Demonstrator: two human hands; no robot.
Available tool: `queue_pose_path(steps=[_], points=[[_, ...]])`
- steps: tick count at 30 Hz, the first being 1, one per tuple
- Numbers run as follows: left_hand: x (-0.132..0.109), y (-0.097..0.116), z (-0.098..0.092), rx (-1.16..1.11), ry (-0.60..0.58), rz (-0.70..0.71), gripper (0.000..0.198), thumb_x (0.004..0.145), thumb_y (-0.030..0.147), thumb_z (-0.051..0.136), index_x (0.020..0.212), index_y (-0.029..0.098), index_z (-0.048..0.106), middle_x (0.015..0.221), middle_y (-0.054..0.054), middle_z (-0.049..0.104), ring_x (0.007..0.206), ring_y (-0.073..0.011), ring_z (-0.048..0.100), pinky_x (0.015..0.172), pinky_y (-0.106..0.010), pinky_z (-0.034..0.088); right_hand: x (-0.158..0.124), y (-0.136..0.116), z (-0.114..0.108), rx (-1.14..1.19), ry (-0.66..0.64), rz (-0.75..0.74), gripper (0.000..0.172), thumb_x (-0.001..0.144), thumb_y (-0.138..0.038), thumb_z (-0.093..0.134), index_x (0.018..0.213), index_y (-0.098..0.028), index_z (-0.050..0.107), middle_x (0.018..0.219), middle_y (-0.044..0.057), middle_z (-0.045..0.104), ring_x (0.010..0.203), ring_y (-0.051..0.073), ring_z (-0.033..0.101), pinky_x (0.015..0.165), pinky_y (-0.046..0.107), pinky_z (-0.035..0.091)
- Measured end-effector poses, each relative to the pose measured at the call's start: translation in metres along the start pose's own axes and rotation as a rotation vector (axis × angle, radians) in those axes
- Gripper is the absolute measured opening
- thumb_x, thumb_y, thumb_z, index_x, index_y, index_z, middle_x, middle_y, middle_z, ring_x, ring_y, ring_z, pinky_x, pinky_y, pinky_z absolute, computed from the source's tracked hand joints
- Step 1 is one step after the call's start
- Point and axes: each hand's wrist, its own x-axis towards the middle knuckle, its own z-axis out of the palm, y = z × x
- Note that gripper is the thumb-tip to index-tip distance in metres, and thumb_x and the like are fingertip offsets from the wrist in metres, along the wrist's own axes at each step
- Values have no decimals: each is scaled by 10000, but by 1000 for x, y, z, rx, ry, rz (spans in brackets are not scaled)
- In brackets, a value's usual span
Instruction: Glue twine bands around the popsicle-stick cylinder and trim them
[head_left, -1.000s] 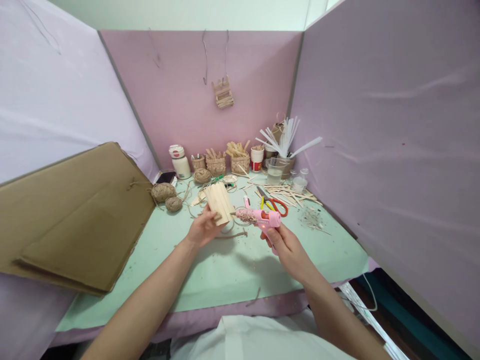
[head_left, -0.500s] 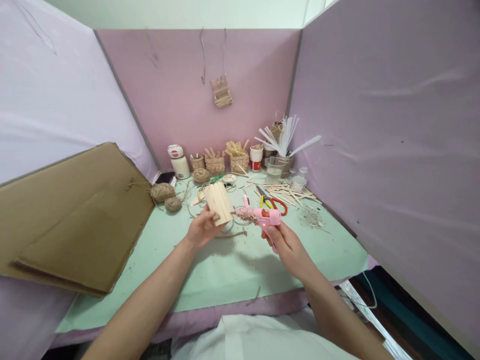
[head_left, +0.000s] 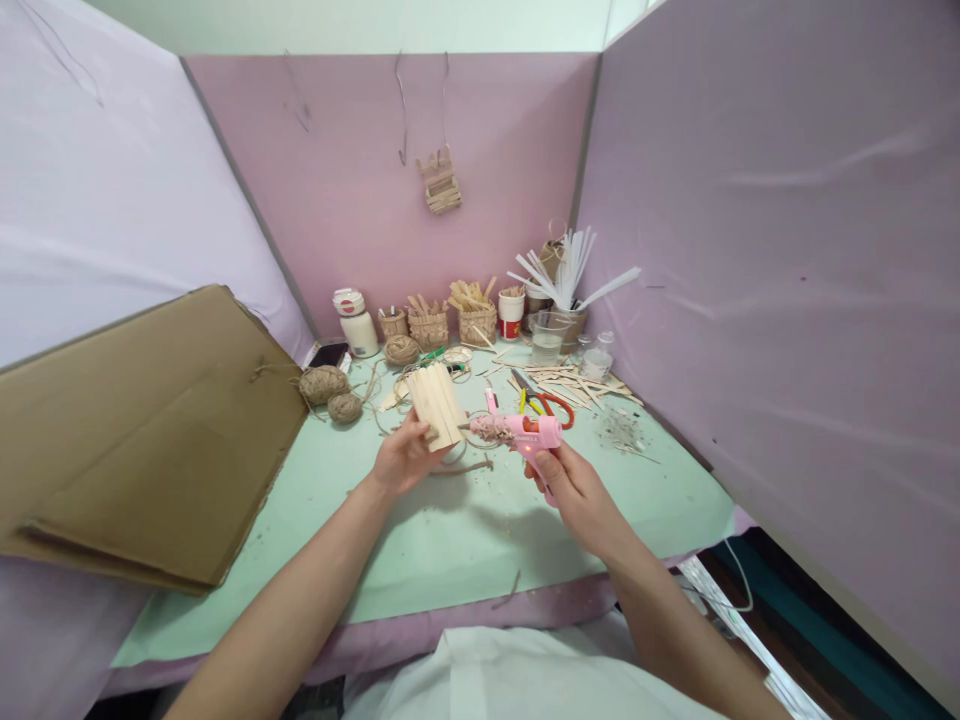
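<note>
My left hand (head_left: 403, 457) is closed round the lower end of a small box of pale wooden sticks (head_left: 436, 405), held tilted above the green table top (head_left: 450, 530). My right hand (head_left: 576, 492) grips the handle of a pink glue gun (head_left: 521, 433), whose nozzle points left and sits right at the box's lower right corner. The gun's barrel is crusted with dried glue and fibre. A loose strand of twine (head_left: 469, 467) lies on the table just under the two.
A big cardboard sheet (head_left: 142, 430) leans at the left. Twine balls (head_left: 324, 384), a white flask (head_left: 358, 322), small baskets of sticks (head_left: 480, 315), a cup of white strips (head_left: 566, 285), loose sticks and red-handled scissors (head_left: 551, 403) crowd the back. Lilac partitions wall three sides.
Hands, stick box and glue gun keep the same pose; only the view has drifted slightly.
</note>
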Motion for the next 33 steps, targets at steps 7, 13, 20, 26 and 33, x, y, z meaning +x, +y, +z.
queue_pose_path(steps=[7, 13, 20, 26, 33], points=[[1, -2, -6, 0, -13, 9, 592, 742, 192, 621, 1319, 212, 487, 1151, -93, 674, 1081, -269, 615, 999, -453, 400, 1, 1, -1, -3, 8, -1, 359, 948, -495, 351, 836, -190, 504, 710, -3, 515, 602, 131, 450, 558, 262, 356], [1, -1, -8, -19, -43, -5, 607, 742, 166, 576, 1337, 190, 463, 1101, -98, 691, 1086, -262, 618, 1013, -457, 394, 2, 2, -1, -1, 8, -2, 345, 949, -485, 353, 854, -189, 503, 711, -3, 516, 603, 131, 454, 553, 261, 359], [0, 1, -6, -22, -57, -6, 654, 718, 181, 587, 1355, 171, 440, 1139, -113, 676, 1175, -287, 566, 1066, -472, 346, 0, 0, -3, -11, 10, 3, 341, 946, -480, 354, 849, -190, 503, 717, 0, 525, 596, 131, 455, 548, 262, 357], [1, 1, -6, -26, -64, -18, 661, 709, 179, 569, 1357, 167, 439, 1144, -115, 675, 1201, -287, 546, 1089, -479, 314, 0, -1, -2, -11, 7, -7, 344, 948, -482, 349, 847, -191, 503, 714, -7, 515, 588, 126, 443, 559, 261, 363], [0, 2, -2, -49, -41, -24, 675, 678, 166, 576, 1343, 169, 459, 1154, -103, 672, 1212, -300, 535, 1085, -476, 324, 1, -3, -3, -33, 18, -8, 338, 946, -472, 358, 842, -192, 516, 700, -1, 527, 585, 132, 451, 554, 262, 367]])
